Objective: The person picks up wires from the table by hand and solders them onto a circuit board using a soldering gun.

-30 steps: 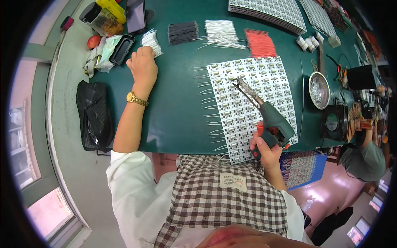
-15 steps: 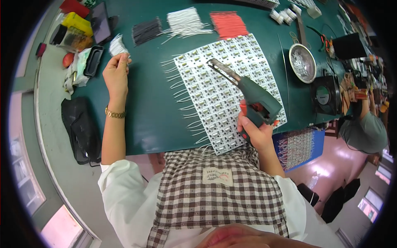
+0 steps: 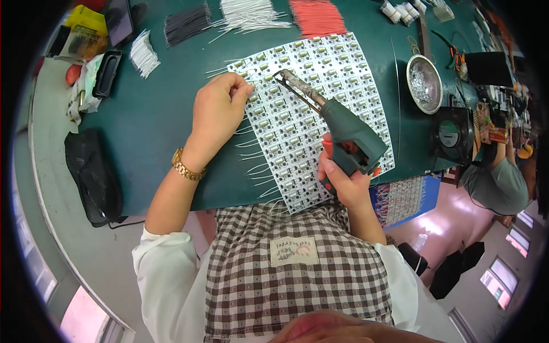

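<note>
Hands work over a white circuit panel (image 3: pixel 311 114) that lies flat on a green table (image 3: pixel 148 126), a grid of small boards with thin white wire leads sticking out along its left edge. The left hand (image 3: pixel 217 111) rests at the panel's upper left corner, its fingers curled and pinched together at the tips on what looks like one of those thin wires, though the wire itself is too fine to make out between them. A gold watch (image 3: pixel 186 166) sits on that wrist. The right hand (image 3: pixel 343 183) is closed around the grip of a green soldering gun (image 3: pixel 349 134) near the panel's lower right edge; the gun's long dark tip (image 3: pixel 294 83) reaches up and left across the boards and ends just beside the left fingertips.

Along the far edge of the table lie bundles of cut wire: a small white bundle (image 3: pixel 143 54), a black bundle (image 3: pixel 186 23), a larger white bundle (image 3: pixel 251 12) and a red bundle (image 3: pixel 317 16). A round metal dish (image 3: pixel 424 84) stands to the right of the panel, with a small black fan (image 3: pixel 452 134) just below it. A black bag (image 3: pixel 91 177) lies on the grey ledge at the left. At the far right another person in a grey-green sleeve (image 3: pixel 494 183) works at the same table
</note>
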The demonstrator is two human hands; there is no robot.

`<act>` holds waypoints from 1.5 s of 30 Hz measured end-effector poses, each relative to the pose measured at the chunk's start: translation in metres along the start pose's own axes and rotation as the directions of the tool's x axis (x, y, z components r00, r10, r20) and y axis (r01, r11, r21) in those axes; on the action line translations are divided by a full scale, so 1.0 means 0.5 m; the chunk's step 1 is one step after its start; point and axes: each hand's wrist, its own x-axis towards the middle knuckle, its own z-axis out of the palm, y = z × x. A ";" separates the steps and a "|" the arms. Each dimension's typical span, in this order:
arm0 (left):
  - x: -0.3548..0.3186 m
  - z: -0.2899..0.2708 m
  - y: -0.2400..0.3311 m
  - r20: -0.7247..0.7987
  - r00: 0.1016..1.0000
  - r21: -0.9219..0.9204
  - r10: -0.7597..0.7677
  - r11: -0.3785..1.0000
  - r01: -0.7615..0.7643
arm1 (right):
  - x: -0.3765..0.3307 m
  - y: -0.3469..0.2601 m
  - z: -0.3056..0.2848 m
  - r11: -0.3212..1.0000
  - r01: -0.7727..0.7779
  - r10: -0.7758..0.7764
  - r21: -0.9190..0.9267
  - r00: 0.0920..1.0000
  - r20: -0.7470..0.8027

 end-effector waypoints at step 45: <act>0.017 -0.008 -0.009 0.057 0.997 0.092 -0.051 0.995 0.046 | 0.001 -0.007 0.021 0.937 0.043 -0.016 -0.348 0.997 0.082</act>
